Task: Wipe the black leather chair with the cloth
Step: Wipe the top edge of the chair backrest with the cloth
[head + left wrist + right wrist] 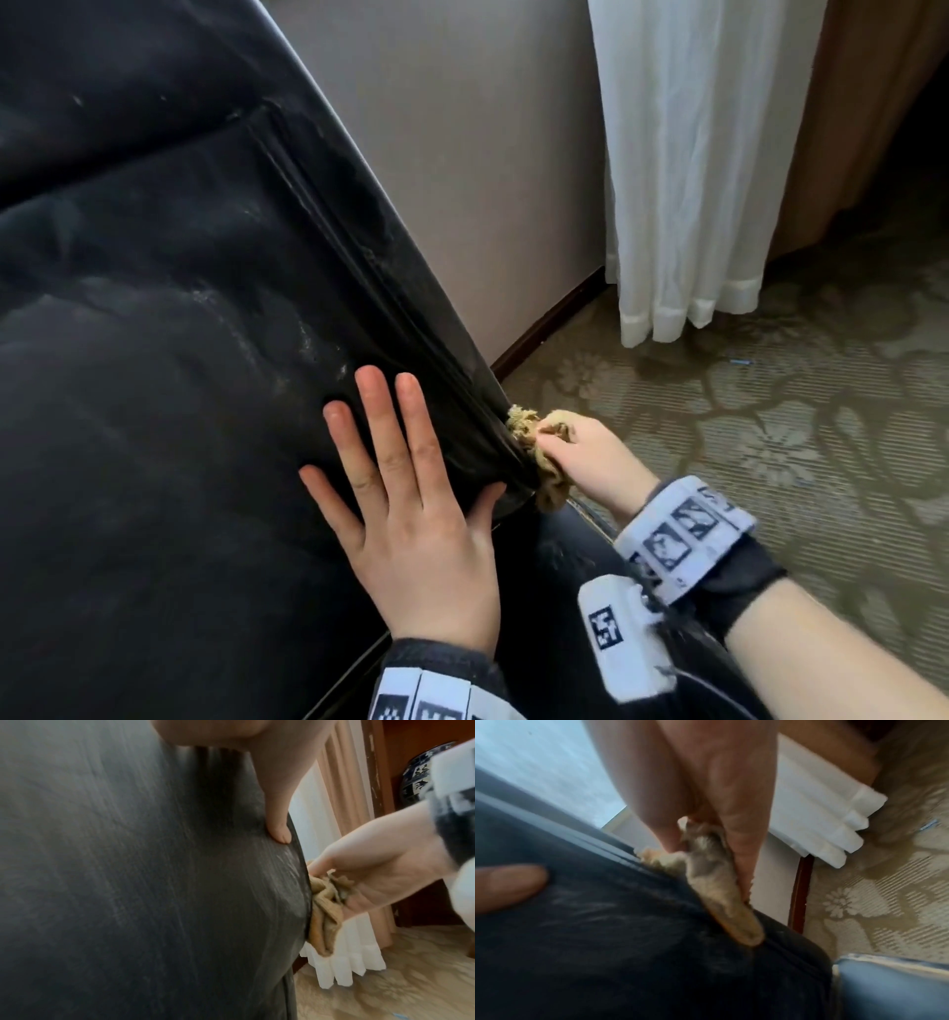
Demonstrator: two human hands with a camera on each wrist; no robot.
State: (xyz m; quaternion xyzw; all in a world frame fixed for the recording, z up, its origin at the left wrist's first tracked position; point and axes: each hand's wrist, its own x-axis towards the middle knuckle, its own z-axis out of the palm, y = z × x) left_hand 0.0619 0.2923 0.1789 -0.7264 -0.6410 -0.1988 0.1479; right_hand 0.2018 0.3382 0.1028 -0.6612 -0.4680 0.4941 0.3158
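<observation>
head view shows the black leather chair filling the left side, its big soft cushion marked with pale dusty streaks. a raised seam runs down the cushion's right edge. behind the chair stands a plain grey wall with a dark wood baseboard at the bottom. the floor is a carpet with a pale flower pattern. a white curtain hangs down to the carpet, and a tan curtain hangs just beside it on the right.

the left hand lies flat on the cushion near its right edge. its fingers are straight and spread, and it holds nothing. the left wrist view shows its thumb pressing on the leather close to the seam.

the right hand is at the side edge of the cushion, just right of the left hand. its fingers are curled round a bunched tan cloth. the cloth is pressed against the chair's side edge, touching the leather. in the right wrist view the cloth sticks out from between the fingers and lies along the seam.

both wrists wear bands with black and white square marks. the left wrist view also shows a blue and white patterned round thing against dark wood far behind; it is too blurred to tell more.
</observation>
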